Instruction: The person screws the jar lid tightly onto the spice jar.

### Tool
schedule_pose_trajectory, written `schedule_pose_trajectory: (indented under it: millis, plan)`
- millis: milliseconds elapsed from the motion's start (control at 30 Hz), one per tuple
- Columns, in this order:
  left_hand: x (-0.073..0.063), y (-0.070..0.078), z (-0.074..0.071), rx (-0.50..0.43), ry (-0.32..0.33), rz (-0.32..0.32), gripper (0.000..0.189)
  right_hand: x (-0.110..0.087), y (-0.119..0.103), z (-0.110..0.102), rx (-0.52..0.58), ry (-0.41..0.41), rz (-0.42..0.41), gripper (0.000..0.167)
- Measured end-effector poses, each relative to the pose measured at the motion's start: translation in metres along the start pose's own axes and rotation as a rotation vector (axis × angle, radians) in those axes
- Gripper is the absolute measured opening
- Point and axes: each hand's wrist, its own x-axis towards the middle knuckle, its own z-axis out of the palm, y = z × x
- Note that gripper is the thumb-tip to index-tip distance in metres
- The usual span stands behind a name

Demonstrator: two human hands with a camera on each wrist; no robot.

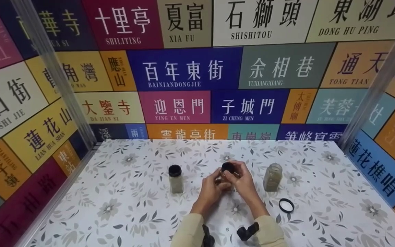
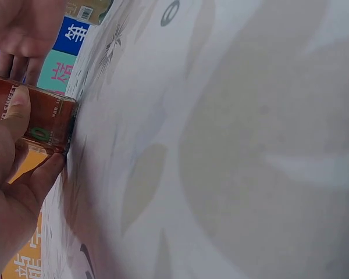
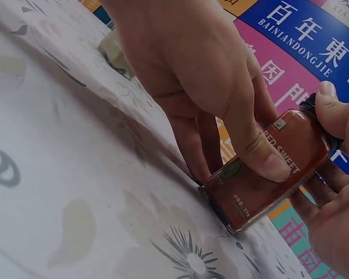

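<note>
Both hands meet at a square glass spice jar (image 3: 259, 180) of red powder, printed "RED SWEET". My left hand (image 1: 212, 188) grips its body, thumb across the front in the right wrist view. Around the jar's black lid (image 1: 227, 167) are the thumb and fingers of my right hand (image 1: 243, 178). The jar's base is right at the tablecloth in both wrist views. To the right stands an uncapped jar (image 1: 273, 178) of greyish-green powder, with a loose black-rimmed lid (image 1: 286, 205) lying in front of it. A black-capped jar (image 1: 176, 180) of pale powder stands to the left.
A white tablecloth (image 1: 122, 192) with grey leaves and flowers covers the table. Panels printed with coloured place-name signs (image 1: 183, 68) rise behind it and along both sides. Clear upright posts (image 1: 63, 79) stand at the back corners.
</note>
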Motion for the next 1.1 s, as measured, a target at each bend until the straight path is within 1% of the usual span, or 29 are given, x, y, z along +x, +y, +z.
schedule_pose_trajectory:
  millis: [167, 367, 500, 633, 733, 900, 1100]
  plan:
    - [0.0, 0.0014, -0.0009, -0.015, -0.011, -0.023, 0.06, 0.0005, -0.0011, 0.0023, 0.001, 0.029, 0.022, 0.047]
    - [-0.0002, 0.0045, -0.0005, -0.026, -0.017, -0.052, 0.056, -0.0009, -0.0004, 0.0014, -0.015, 0.024, 0.062, 0.055]
    - [-0.0004, 0.0049, 0.0002, -0.01, -0.013, -0.059, 0.056, -0.0027, -0.0003, -0.0005, -0.013, 0.007, 0.066, 0.051]
    - [-0.0004, 0.0048, 0.0008, -0.006, -0.007, -0.052, 0.058, -0.0025, -0.001, -0.0028, 0.039, -0.022, 0.044, 0.046]
    - [-0.0001, 0.0041, 0.0014, -0.018, -0.011, -0.059, 0.061, -0.0021, -0.0014, -0.0033, 0.05, -0.029, 0.041, 0.046]
    - [0.0005, 0.0033, 0.0014, -0.06, -0.026, -0.075, 0.064, -0.0004, -0.0022, -0.0009, 0.045, 0.003, 0.049, 0.048]
    - [0.0004, 0.0024, 0.0007, -0.046, -0.019, -0.077, 0.059, 0.0001, -0.0015, 0.0023, 0.053, 0.04, 0.057, 0.046]
